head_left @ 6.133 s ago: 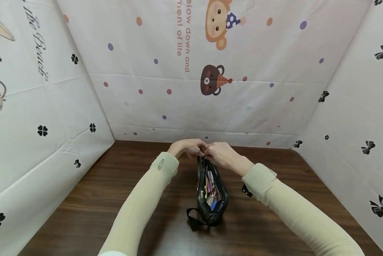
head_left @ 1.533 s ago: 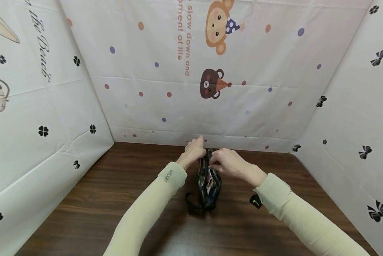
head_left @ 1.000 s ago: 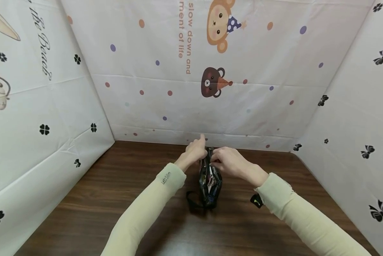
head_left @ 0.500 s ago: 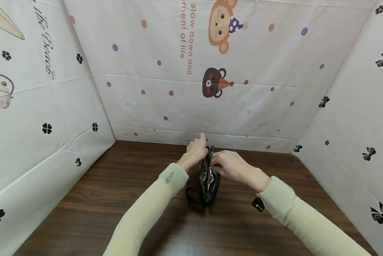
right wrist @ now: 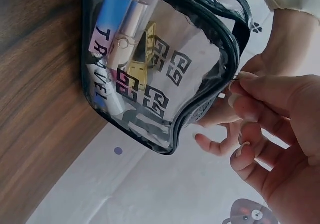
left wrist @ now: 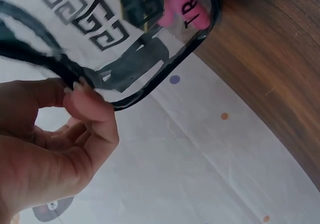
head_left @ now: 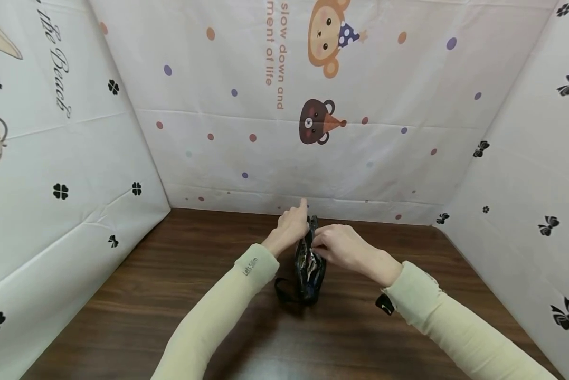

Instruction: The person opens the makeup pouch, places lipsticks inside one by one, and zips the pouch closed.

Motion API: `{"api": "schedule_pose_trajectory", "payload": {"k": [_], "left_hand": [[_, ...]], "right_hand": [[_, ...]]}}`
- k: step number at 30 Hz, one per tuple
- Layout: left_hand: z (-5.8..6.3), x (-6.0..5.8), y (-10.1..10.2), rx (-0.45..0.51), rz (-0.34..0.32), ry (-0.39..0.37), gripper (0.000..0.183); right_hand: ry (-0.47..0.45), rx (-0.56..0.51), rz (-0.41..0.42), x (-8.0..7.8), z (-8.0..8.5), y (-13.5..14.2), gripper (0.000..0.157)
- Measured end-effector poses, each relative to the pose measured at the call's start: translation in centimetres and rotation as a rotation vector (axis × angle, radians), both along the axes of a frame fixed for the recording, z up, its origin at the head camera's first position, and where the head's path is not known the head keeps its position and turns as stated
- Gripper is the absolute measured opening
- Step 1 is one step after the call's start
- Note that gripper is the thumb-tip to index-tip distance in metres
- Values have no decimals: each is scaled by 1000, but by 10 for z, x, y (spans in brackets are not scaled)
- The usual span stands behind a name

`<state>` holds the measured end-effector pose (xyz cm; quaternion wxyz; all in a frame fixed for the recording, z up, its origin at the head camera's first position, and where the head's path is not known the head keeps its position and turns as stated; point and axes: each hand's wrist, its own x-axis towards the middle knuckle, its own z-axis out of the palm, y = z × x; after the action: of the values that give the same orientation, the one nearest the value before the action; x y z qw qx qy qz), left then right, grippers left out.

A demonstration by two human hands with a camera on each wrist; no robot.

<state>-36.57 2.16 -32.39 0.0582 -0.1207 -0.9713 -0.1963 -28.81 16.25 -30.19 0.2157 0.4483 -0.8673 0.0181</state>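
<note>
A clear toiletry pouch [head_left: 308,285] with black trim stands on the table, long side pointing away from me. My left hand [head_left: 291,224] pinches its top edge at the far end, as the left wrist view confirms. My right hand [head_left: 343,245] pinches the zipper at the mouth between thumb and index finger; the pull is mostly hidden by the fingertips. The mouth is narrow, partly open toward me. Through the clear wall in the right wrist view show a blue item [right wrist: 114,11], a tube with a metallic cap [right wrist: 131,23] and gold-coloured pieces [right wrist: 140,71].
A black strap loop [head_left: 284,293] hangs from the pouch's near end. Dark wooden tabletop [head_left: 170,295] surrounds it. White printed sheets [head_left: 227,158] wall the back and both sides. A small black tag [head_left: 385,304] hangs below the right cuff.
Since the oldest frame, the right hand has come nearer along the mouth, apart from the left hand. The mouth has narrowed, and the pouch sits slightly farther away. In the last second little moves.
</note>
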Motion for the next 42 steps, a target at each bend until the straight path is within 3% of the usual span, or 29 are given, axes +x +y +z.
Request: {"api": "schedule_pose_trajectory", "payload": {"k": [5,12,24,30,33,36,39,42], "left_hand": [[-6,-4,0,-12,20,89,37],[-8,-9,-2,-26,43,129,31],[-13,-11,-4,-50,40,150,32],[-13,-8,-6,-123,43,145,35],[-3,4,-8,-241,-62,117,34],[15,20,-10,-334,-302,29,36],[31,33,-13,-331,-565,-101,40],[40,41,-16,-295,-717,-180,40]], "right_hand": [[8,25,18,4,-1,-2,9],[3,46,54,8,-2,-5,5],[16,67,62,14,-12,-8,9],[-1,4,21,13,-15,-2,10],[-22,-44,13,10,-17,4,6],[-23,-81,20,8,-19,8,5],[0,-106,28,8,-19,12,5],[25,-125,32,9,-20,14,3]]}}
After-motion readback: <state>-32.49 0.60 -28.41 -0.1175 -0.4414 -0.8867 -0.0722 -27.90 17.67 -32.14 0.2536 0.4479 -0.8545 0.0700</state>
